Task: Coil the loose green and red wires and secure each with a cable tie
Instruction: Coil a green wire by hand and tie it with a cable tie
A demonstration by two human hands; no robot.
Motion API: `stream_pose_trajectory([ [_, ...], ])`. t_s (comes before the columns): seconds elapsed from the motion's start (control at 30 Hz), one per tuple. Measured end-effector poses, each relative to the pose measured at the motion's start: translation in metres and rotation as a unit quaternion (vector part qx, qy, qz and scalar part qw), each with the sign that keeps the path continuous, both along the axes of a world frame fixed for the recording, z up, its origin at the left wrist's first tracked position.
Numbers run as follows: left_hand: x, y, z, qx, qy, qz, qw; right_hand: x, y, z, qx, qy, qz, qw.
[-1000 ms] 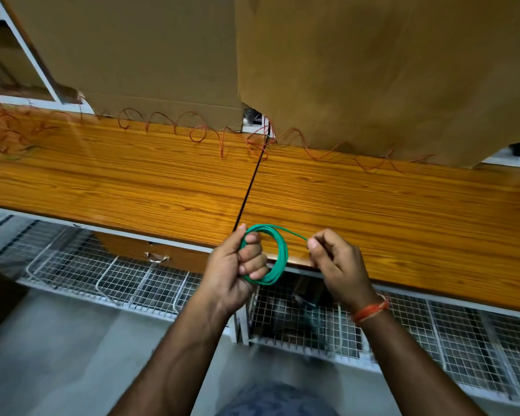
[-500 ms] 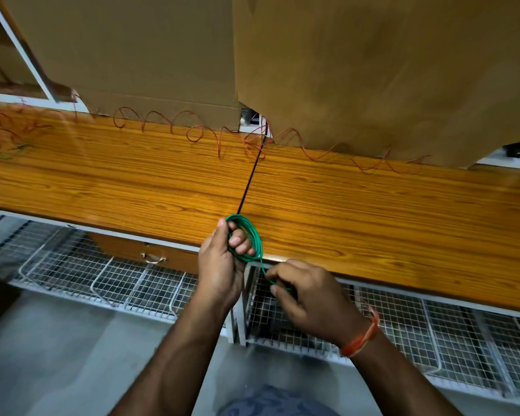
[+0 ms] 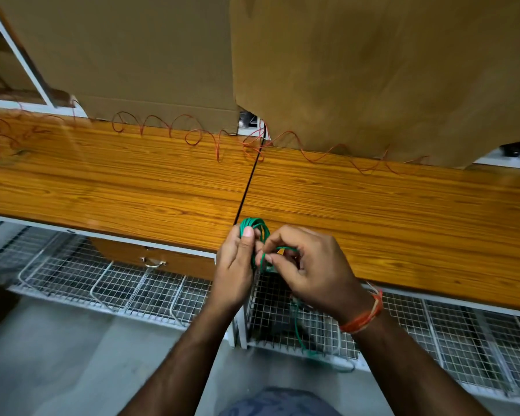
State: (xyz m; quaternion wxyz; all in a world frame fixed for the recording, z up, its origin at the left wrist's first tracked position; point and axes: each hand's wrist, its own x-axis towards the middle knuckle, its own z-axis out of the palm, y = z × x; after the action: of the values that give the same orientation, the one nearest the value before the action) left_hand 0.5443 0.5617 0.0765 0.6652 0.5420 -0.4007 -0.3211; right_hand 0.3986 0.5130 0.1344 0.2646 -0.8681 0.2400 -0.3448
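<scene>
Risen beside the left hand (image 3: 234, 265) gripping the green coil (image 3: 254, 228), right hand (image 3: 309, 265) apparently pinches its strand

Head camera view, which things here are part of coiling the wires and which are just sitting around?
Part of the job:
green wire coil, gripped by left hand
right hand, pinching its loose strand
red wire, uncoiled

Lying about:
cardboard sheets
wire baskets
drawer handle

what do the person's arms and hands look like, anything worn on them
Both forearms are bare, with no sleeves in view. The left hand wears nothing: no glove, ring or watch shows. The right hand is also ungloved, and its wrist carries a band of orange thread with a few paler strands, wound round several times.
</scene>
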Motion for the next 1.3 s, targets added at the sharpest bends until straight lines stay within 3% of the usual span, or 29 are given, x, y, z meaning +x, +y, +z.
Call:
stream_pose_trajectory([
  [0.17, 0.002, -0.005, -0.001, 0.008, 0.079, 0.004, 0.997, 0.008, -0.001, 0.000, -0.005, -0.031, 0.008, 0.999],
  [0.4, -0.005, -0.001, 0.013, -0.017, 0.144, -0.082, 0.986, 0.007, -0.016, 0.004, 0.002, -0.081, -0.032, 0.996],
  [0.57, -0.012, 0.000, 0.020, -0.015, 0.182, -0.141, 0.973, 0.006, -0.028, -0.011, 0.061, -0.124, -0.060, 0.989],
  [0.93, -0.029, -0.004, 0.027, 0.002, 0.355, -0.138, 0.925, 0.008, -0.026, -0.040, -0.053, -0.010, -0.119, 0.991],
  [1.13, -0.041, -0.005, 0.026, 0.031, 0.263, -0.038, 0.964, 0.013, -0.026, -0.046, -0.071, -0.023, -0.210, 0.975],
  [1.3, -0.054, -0.008, 0.021, -0.001, 0.160, 0.049, 0.986, 0.017, -0.027, -0.051, 0.011, -0.075, -0.211, 0.974],
])
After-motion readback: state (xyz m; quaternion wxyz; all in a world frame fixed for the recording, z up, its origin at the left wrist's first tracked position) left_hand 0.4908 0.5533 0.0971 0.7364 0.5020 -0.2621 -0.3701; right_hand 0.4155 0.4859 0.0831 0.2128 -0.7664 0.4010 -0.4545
